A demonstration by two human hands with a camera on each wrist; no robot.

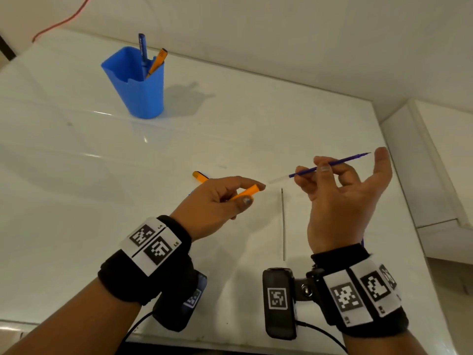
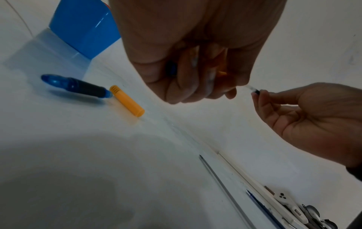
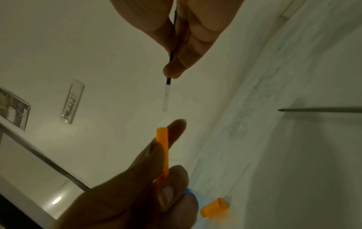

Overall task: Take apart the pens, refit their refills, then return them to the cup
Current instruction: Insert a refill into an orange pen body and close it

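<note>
My left hand point(image 1: 230, 198) grips an orange pen barrel point(image 1: 247, 192) between thumb and fingers, its open end pointing right. My right hand point(image 1: 321, 171) pinches a thin blue refill point(image 1: 332, 163), whose clear tail end point(image 1: 279, 179) sits just off the barrel's mouth. In the right wrist view the refill point(image 3: 168, 93) hangs a short gap from the barrel point(image 3: 163, 148). A grey refill point(image 1: 283, 224) lies on the table between my hands. An orange cap point(image 2: 127, 100) and a blue pen part point(image 2: 76, 85) lie beyond my left hand. The blue cup point(image 1: 133, 83) holds a blue pen point(image 1: 142, 47) and an orange pen point(image 1: 157, 61).
The white table point(image 1: 76, 155) ends at a wall at the back and drops off at its right edge point(image 1: 399, 175). A red cable point(image 1: 64, 20) runs along the wall at the far left. The cup stands at the back left, well away from both hands.
</note>
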